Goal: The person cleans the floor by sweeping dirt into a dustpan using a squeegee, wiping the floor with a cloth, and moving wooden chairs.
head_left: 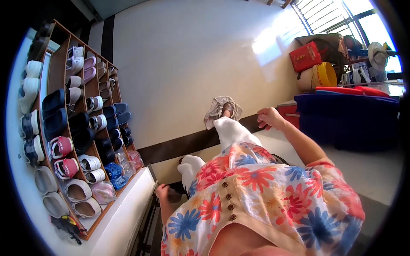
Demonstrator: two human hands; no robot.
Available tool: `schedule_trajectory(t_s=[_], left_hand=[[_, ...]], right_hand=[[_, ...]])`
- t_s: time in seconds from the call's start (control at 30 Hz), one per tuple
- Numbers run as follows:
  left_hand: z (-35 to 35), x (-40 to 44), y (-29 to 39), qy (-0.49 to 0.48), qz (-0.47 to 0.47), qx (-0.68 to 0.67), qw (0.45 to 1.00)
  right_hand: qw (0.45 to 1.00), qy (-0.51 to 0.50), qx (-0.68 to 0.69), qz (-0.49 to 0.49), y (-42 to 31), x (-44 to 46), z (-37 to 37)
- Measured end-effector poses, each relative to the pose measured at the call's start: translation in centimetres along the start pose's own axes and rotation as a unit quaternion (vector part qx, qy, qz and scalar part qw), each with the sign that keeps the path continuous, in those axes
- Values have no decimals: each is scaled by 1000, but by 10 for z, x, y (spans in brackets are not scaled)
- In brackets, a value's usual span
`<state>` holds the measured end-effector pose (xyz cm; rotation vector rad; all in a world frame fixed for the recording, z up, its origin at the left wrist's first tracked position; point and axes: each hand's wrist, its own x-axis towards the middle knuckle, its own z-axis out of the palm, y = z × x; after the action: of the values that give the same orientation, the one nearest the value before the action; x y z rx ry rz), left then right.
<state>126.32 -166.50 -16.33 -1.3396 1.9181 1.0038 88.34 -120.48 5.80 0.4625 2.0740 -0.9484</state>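
Note:
My right hand [270, 118] hangs in the air right of my outstretched leg, fingers loosely bent and apart, with nothing in it. Low on the left, my left hand [162, 191] has its fingers curled against a dark brown object [174, 195] whose kind I cannot make out. A crumpled beige-grey cloth [215, 112] lies on the pale floor, and my foot [227, 112], in dark brown footwear, rests on it. My white trouser leg [232, 130] reaches forward to it. My other leg [191, 168] is bent, its foot mostly hidden.
A wooden shoe rack [87, 115] full of shoes and slippers stands on the left. On the right are a red box [305, 56], a yellow bucket [326, 74] and a dark blue cloth-covered item [346, 119]. A dark strip [179, 145] crosses the pale floor [179, 72].

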Motion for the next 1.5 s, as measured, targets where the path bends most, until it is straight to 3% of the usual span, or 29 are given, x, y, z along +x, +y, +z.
schedule_trajectory(t_s=[0.07, 0.17, 0.23, 0.33, 0.4, 0.53, 0.63, 0.73, 0.93, 1.1, 1.17, 1.27, 1.37, 1.5], left_hand=[[10, -34, 14, 31, -7, -26, 999], [35, -20, -42, 36, 8, -84, 996], [23, -42, -54, 55, -28, -146, 987], [4, -77, -78, 90, -68, -220, 969], [-4, -83, -106, 107, -73, -242, 962], [-20, -93, -111, 68, -127, -186, 972], [-22, -71, -117, 88, -79, -145, 982], [-26, -62, -102, 62, -82, -283, 953], [-3, -69, -119, 15, -109, -309, 945], [-1, -74, -105, 13, -147, -230, 962], [-21, -77, -69, 25, -151, -208, 966], [-26, -52, -52, 45, -143, -285, 947], [-55, -48, -9, 78, -100, -233, 964], [-51, -26, -19, 77, -54, -267, 959]], right_hand=[[999, -12, -22, -24, -24, 22, -14], [996, 20, -58, -60, -65, 37, 0], [991, 19, -81, -109, -98, 35, 26], [986, -61, -89, -130, -108, 26, 80], [971, -91, -165, -145, -94, 29, 107], [982, -96, -159, -38, -65, -4, 126], [976, -68, -206, 24, -29, -3, 109], [968, -39, -243, 54, -23, -11, 100], [970, -49, -237, 10, -78, -4, 117], [971, -72, -228, -12, -114, 12, 118], [971, -70, -227, -12, -116, 23, 109], [973, -57, -224, -6, -118, 41, 96], [978, -38, -205, -5, -114, 58, 82], [979, -23, -201, -11, -112, 57, 80]])
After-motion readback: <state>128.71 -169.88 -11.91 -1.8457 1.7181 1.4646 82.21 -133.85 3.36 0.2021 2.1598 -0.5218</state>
